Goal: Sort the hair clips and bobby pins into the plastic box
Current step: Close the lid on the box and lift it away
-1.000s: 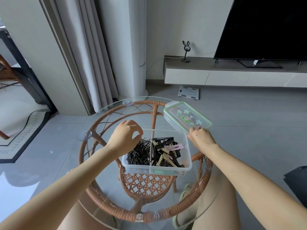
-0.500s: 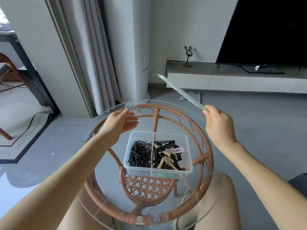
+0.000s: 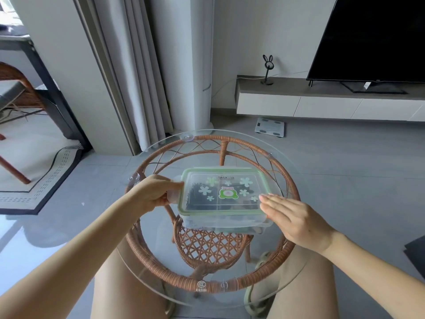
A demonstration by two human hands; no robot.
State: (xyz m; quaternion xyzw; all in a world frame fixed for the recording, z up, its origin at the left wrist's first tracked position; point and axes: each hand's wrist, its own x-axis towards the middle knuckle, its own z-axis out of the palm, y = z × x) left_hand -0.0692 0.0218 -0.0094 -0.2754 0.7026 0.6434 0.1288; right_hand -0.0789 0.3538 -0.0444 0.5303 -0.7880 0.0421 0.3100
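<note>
The clear plastic box [image 3: 224,221] stands in the middle of the round glass table [image 3: 292,157]. Its green-rimmed lid [image 3: 222,192], printed with flowers and a green bear, lies on top of it. Dark bobby pins [image 3: 195,195] show dimly through the lid on the left side; the hair clips are mostly hidden. My left hand [image 3: 156,194] holds the lid's left edge and side flap between thumb and curled fingers. My right hand [image 3: 292,217] lies flat with straight fingers on the lid's front right corner.
The glass top rests on a wicker frame [image 3: 207,279] with a small woven shelf below. My knees sit under the table's near edge. A bathroom scale [image 3: 269,127] lies on the floor beyond, before a low TV cabinet [image 3: 322,104].
My right hand has brought the lid down from the air onto the box and now lies flat on it. My left hand has moved in from above the table to take the lid's left edge.
</note>
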